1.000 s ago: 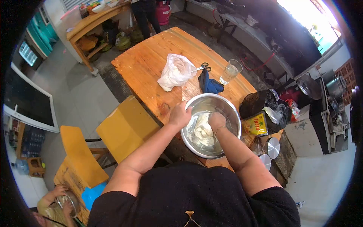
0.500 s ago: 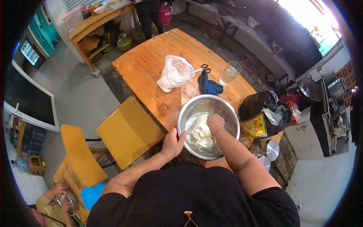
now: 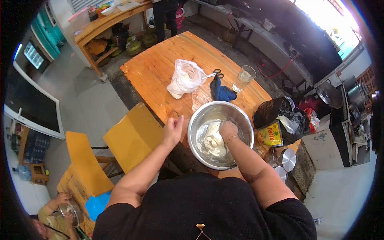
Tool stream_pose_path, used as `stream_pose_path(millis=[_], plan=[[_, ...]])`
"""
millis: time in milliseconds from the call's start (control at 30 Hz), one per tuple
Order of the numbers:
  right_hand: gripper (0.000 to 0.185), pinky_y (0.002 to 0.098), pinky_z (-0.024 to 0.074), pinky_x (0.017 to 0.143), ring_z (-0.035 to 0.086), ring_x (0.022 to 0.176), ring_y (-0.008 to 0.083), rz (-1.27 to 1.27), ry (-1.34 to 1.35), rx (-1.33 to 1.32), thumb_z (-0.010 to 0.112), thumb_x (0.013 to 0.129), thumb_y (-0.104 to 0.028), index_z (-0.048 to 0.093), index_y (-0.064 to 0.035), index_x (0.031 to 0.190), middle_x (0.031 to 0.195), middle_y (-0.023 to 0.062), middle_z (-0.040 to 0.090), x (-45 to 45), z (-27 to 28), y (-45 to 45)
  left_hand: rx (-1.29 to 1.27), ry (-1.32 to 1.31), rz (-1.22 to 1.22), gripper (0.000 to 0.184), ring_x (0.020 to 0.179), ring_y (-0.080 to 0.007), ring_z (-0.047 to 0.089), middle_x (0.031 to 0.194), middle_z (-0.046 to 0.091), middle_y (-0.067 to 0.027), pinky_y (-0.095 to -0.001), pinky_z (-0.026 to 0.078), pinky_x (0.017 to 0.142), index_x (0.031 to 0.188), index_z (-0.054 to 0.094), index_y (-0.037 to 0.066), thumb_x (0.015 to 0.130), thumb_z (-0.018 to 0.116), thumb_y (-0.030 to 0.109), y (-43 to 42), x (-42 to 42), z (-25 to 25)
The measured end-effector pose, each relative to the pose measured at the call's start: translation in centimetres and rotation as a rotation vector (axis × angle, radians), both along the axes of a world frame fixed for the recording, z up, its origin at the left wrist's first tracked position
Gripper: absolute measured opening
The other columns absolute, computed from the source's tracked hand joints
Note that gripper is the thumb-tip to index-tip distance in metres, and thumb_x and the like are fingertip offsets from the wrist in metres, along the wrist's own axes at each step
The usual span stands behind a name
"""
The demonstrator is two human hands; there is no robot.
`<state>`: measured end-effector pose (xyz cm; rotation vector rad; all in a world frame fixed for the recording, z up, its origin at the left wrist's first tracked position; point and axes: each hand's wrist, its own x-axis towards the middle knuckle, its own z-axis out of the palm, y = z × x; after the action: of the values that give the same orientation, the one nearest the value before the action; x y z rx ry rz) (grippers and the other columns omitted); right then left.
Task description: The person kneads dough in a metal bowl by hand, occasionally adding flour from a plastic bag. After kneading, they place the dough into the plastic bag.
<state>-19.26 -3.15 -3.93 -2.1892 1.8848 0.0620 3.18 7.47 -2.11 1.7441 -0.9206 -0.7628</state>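
Note:
A steel bowl [image 3: 193, 150] stands at the near edge of the wooden table [image 3: 160, 72], with pale dough [image 3: 213, 141] and loose flour inside. My right hand [image 3: 228, 130] is in the bowl, its fingers closed against the dough. To the left of the bowl, off its rim, my left hand [image 3: 173, 131] is raised with fingers apart and nothing held. Beyond the bowl are a plastic bag of flour [image 3: 185, 79], scissors [image 3: 218, 73], a blue cloth [image 3: 223, 93] and a glass of water [image 3: 243, 79].
Right of the bowl lie a black plastic bag [image 3: 268, 111], a yellow Fetta pouch [image 3: 271, 134] and metal lids [image 3: 287, 159]. Yellow chairs [image 3: 132, 138] stand at the left. At lower left, a co-worker's hands are at another bowl [image 3: 76, 213]. Another person stands beyond the table.
My left hand has left the bowl's rim and moved up and left, away from it. The bowl has shifted slightly left in view. My right hand remains in the dough.

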Motion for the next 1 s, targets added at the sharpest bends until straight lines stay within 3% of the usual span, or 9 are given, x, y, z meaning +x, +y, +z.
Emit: stream_pose_path(millis=[167, 367, 467, 633, 667, 733, 767, 867, 1000], plan=[[0.029, 0.0425, 0.0516, 0.077, 0.065, 0.085, 0.0336, 0.018, 0.010, -0.004, 0.046, 0.082, -0.019, 0.070, -0.0023, 0.082, 0.090, 0.0196, 0.067, -0.4, -1.3, -0.4, -0.020, -0.208, -0.219, 0.040, 0.074, -0.0314, 0.063, 0.078, 0.064, -0.0183, -0.0394, 0.048, 0.067, 0.086, 0.060, -0.002, 0.085, 0.060, 0.038, -5.0, -1.5, 2.6], [0.036, 0.0410, 0.0519, 0.076, 0.066, 0.086, 0.0316, 0.000, 0.051, 0.019, 0.042, 0.090, -0.023, 0.070, -0.0019, 0.084, 0.091, 0.0184, 0.067, 0.1, 0.6, 0.3, -0.055, -0.440, -0.389, 0.031, 0.083, -0.0355, 0.063, 0.087, 0.065, -0.0196, -0.0421, 0.048, 0.073, 0.101, 0.064, 0.005, 0.086, 0.055, 0.030, -7.5, -3.6, 3.3], [0.032, 0.0407, 0.0523, 0.075, 0.066, 0.084, 0.0310, 0.004, 0.069, 0.009, 0.045, 0.088, -0.022, 0.070, -0.0028, 0.083, 0.089, 0.0177, 0.067, -0.3, 0.9, 0.7, 0.004, -0.361, -0.422, 0.028, 0.085, -0.0371, 0.062, 0.089, 0.065, -0.0212, -0.0437, 0.048, 0.074, 0.101, 0.064, 0.006, 0.086, 0.054, 0.027, -7.6, -3.7, 3.9], [0.027, 0.0401, 0.0508, 0.070, 0.064, 0.075, 0.0328, 0.739, 0.230, 0.218, 0.050, 0.082, -0.021, 0.068, -0.0003, 0.084, 0.087, 0.0191, 0.066, -2.0, 3.2, -0.2, -0.020, -0.336, -0.477, 0.026, 0.083, -0.0379, 0.062, 0.087, 0.064, -0.0218, -0.0441, 0.048, 0.072, 0.098, 0.064, 0.005, 0.087, 0.054, 0.026, -7.4, -2.7, 4.0], [0.027, 0.0401, 0.0508, 0.070, 0.064, 0.075, 0.0328, 0.735, 0.232, 0.223, 0.050, 0.082, -0.021, 0.068, -0.0003, 0.084, 0.087, 0.0191, 0.066, -2.8, 3.8, -0.1, -0.016, -0.333, -0.491, 0.025, 0.083, -0.0397, 0.061, 0.086, 0.064, -0.0227, -0.0461, 0.047, 0.072, 0.097, 0.063, 0.005, 0.087, 0.054, 0.025, -7.5, -2.4, 3.8], [0.023, 0.0381, 0.0485, 0.061, 0.060, 0.062, 0.0256, 0.329, -0.436, 0.196, 0.058, 0.080, -0.023, 0.068, -0.0018, 0.079, 0.074, 0.0171, 0.065, -3.7, 7.0, 0.6, -0.023, -0.331, -0.519, 0.024, 0.083, -0.0415, 0.060, 0.086, 0.063, -0.0237, -0.0481, 0.046, 0.072, 0.096, 0.062, 0.004, 0.087, 0.053, 0.025, -7.9, -2.0, 3.4], [0.035, 0.0388, 0.0478, 0.069, 0.061, 0.072, 0.0290, 0.072, -0.337, 0.473, 0.057, 0.083, -0.030, 0.066, 0.0036, 0.087, 0.083, 0.0200, 0.065, -3.5, 9.2, 0.6, -0.018, -0.355, -0.539, 0.024, 0.081, -0.0404, 0.061, 0.084, 0.063, -0.0240, -0.0467, 0.047, 0.071, 0.095, 0.062, 0.003, 0.086, 0.055, 0.025, -8.1, -1.9, 3.2], [0.041, 0.0377, 0.0472, 0.068, 0.061, 0.073, 0.0258, -0.211, -0.399, 0.436, 0.055, 0.085, -0.034, 0.065, 0.0062, 0.086, 0.080, 0.0188, 0.066, -2.6, 8.9, 2.2, -0.018, -0.371, -0.597, 0.025, 0.079, -0.0396, 0.062, 0.082, 0.062, -0.0250, -0.0454, 0.047, 0.070, 0.093, 0.062, 0.001, 0.086, 0.056, 0.024, -8.5, -1.3, 3.6], [0.045, 0.0371, 0.0460, 0.064, 0.061, 0.072, 0.0244, -0.551, -0.851, 0.164, 0.052, 0.085, -0.035, 0.065, 0.0076, 0.080, 0.079, 0.0152, 0.066, -1.7, 0.2, 2.2, -0.023, -0.322, -0.672, 0.028, 0.083, -0.0429, 0.059, 0.086, 0.062, -0.0253, -0.0494, 0.046, 0.072, 0.091, 0.058, 0.002, 0.087, 0.054, 0.030, -9.8, -0.8, 2.0]])
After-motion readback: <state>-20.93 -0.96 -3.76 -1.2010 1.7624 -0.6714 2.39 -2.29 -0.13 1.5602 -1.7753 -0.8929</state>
